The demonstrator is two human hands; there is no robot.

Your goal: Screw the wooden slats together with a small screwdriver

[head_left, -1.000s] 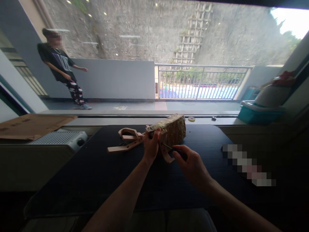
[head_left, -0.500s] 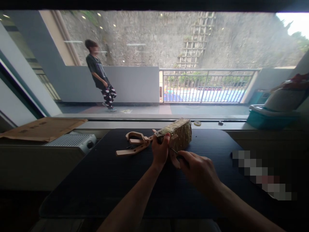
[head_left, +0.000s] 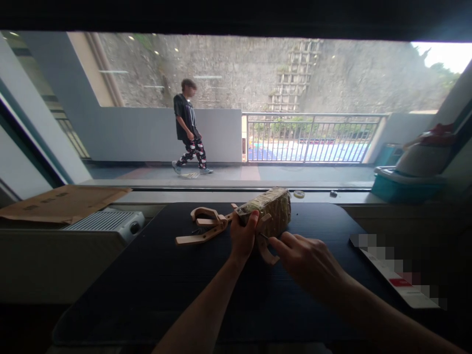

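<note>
My left hand point(head_left: 243, 237) is closed around a curved wooden piece point(head_left: 271, 255), thumb up, against the near end of a block wrapped in shiny tape point(head_left: 275, 209). Whether its fingers also grip the block is hidden. In my closed right hand point(head_left: 308, 255) is a screwdriver point(head_left: 263, 236); its thin dark shaft points left at the wooden piece, and the fingers cover most of the handle. Left of my hands lie more light wooden parts point(head_left: 191, 239), some curved and some with holes. Small dark screws point(head_left: 196, 231) appear among them.
The dark table point(head_left: 155, 295) stands below a window. On the sill are a tape roll point(head_left: 299, 194) and a small dark object point(head_left: 333, 193). A white heater point(head_left: 110, 220) and cardboard point(head_left: 62, 201) are left, a teal bin point(head_left: 405, 187) right. Outside, a person point(head_left: 188, 128) walks.
The person outside has walked to the right. The view has tilted up slightly. My right hand stays at the wooden piece with its grip turned a little; my left hand keeps its hold.
</note>
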